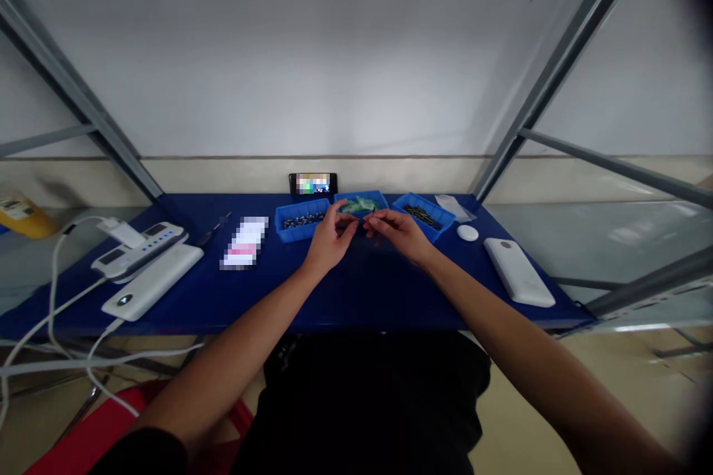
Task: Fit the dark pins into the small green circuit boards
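Over the blue table (356, 297), my left hand (333, 234) has its thumb and fingers bent toward each other beside the middle bin. My right hand (402, 232) pinches close to it, fingertips nearly meeting those of the left. Whatever lies between the fingertips is too small to make out. A left blue bin (288, 232) holds small silvery parts (304, 220). The middle blue bin (379, 197) holds green and clear pieces (359, 205). Long dark brassy parts (422, 216) lie in the right blue bin (445, 218).
A phone (313, 184) leans at the back wall; another bright screen (245, 243) lies left. White power banks (153, 283) (518, 272), a charging hub (139, 251) with cables, a round white case (467, 232), and a clear bag (455, 207) surround the work area.
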`<state>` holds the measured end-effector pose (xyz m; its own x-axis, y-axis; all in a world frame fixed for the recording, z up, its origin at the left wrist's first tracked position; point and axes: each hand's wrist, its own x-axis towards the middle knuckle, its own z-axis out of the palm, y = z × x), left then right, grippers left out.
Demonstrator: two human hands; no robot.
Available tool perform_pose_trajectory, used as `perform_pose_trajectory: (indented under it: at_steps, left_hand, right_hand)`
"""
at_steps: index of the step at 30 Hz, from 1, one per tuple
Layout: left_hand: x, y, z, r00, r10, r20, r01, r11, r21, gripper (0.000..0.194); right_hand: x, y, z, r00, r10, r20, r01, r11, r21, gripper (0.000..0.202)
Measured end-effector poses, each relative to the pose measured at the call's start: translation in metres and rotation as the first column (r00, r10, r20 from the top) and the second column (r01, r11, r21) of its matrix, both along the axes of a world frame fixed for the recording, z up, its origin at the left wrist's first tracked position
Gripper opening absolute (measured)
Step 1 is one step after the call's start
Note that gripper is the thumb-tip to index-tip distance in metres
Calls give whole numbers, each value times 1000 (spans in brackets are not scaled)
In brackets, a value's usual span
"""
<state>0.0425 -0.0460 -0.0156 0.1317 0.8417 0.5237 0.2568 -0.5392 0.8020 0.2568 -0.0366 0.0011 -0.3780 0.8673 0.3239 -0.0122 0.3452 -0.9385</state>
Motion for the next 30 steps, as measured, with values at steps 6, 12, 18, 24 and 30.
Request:
perform_pose_trajectory:
  at_steps: [6,12,18,24,30]
  left_hand:
    - [-1,2,-3,1000,8,-7,-8,1000,1,53]
    - [-1,2,-3,999,14,-43,-14,1000,0,45]
    - [-1,-1,0,998,12,-55,-13,1000,-17,43]
    - [-1,-2,1,998,22,-63,-23,1000,-17,40]
    - [-1,-2,0,998,3,-68,-5,1000,-24,38]
  right_hand:
    - [8,6,3,991,-127,-47,125,992,-28,38]
    - [41,9,21,825,-563,42,537,805,252,33]
    - [66,16,18,495,-856,148,657,480,581,40]
    - [48,11,12,686,-672,280,343,638,689,18]
    - [28,6,-6,583,-528,618,62,787,614,20]
